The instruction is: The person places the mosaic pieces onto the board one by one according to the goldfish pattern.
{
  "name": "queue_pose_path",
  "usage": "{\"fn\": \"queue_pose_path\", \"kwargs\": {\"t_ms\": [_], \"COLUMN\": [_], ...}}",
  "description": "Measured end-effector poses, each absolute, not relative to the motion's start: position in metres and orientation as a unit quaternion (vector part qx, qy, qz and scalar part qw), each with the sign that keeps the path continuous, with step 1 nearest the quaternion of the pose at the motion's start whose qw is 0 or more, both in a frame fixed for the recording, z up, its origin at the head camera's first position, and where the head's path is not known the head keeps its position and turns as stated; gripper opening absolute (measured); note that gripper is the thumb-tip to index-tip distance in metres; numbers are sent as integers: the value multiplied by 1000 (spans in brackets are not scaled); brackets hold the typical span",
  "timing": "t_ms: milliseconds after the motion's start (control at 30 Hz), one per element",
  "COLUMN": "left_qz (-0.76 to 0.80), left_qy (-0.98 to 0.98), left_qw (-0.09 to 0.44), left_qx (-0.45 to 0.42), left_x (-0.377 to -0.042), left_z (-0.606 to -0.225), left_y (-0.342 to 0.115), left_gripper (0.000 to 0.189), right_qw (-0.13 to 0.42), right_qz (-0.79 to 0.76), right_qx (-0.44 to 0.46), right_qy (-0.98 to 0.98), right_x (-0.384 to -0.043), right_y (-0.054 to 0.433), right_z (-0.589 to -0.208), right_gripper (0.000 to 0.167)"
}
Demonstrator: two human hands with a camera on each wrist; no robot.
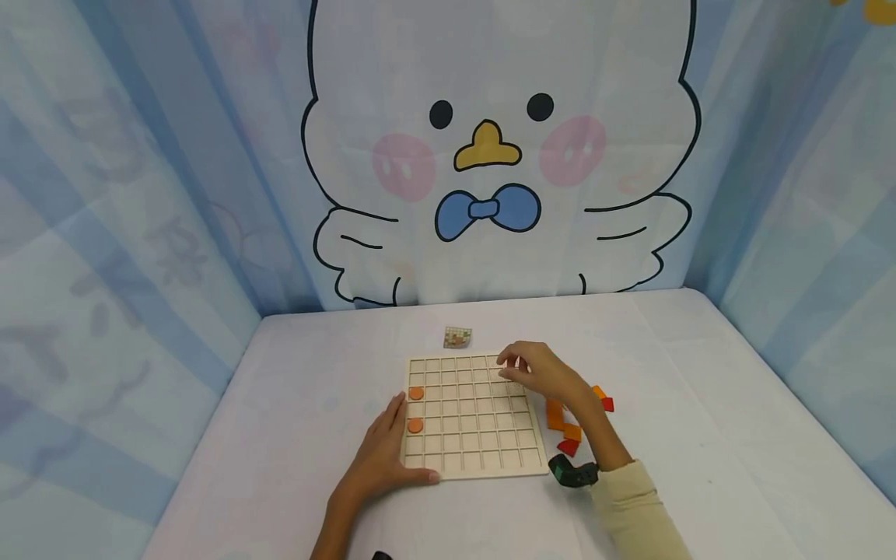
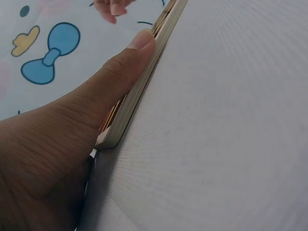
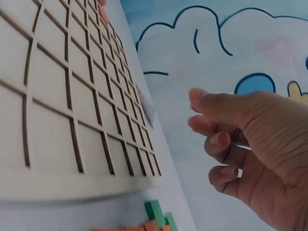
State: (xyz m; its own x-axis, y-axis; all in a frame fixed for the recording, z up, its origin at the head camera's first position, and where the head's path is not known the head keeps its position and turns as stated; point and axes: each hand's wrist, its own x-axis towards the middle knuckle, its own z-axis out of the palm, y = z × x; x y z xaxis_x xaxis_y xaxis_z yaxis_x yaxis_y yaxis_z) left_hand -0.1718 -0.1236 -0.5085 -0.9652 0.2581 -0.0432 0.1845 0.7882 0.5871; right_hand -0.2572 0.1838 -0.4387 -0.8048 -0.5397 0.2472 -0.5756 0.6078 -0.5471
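Note:
A pale wooden grid board (image 1: 476, 464) lies on the white table, with two orange discs (image 1: 416, 425) in cells of its leftmost column. My left hand (image 1: 381, 453) rests at the board's near left corner, its fingers along the left side. In the left wrist view the thumb (image 2: 139, 45) presses on the board's edge. Over the far right corner hovers my right hand (image 1: 539, 369). Its fingers are loosely bent, and the right wrist view shows nothing between thumb (image 3: 216, 102) and fingertips.
Orange blocks (image 1: 554, 414) and red blocks (image 1: 568, 448) lie right of the board, partly behind the right forearm. Green blocks (image 3: 155, 213) show in the right wrist view. A small printed piece (image 1: 457, 337) lies beyond the board. A black device (image 1: 572, 471) is by the right wrist.

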Motion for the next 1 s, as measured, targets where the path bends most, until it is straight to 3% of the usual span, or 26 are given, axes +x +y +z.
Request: {"fn": "queue_pose_path", "kwargs": {"t_ms": [433,1000], "left_qz": [305,309], "left_qy": [942,940], "left_qw": [58,59], "left_qx": [129,130], "left_x": [-174,-172], "left_z": [-504,-507], "left_y": [-124,-124], "left_gripper": [140,139], "right_qw": [-22,-93], "right_qz": [305,297], "right_qx": [138,103], "right_qy": [-942,-945], "right_x": [-248,-239], "right_y": [258,297], "right_z": [-444,-456], "right_gripper": [21,25]}}
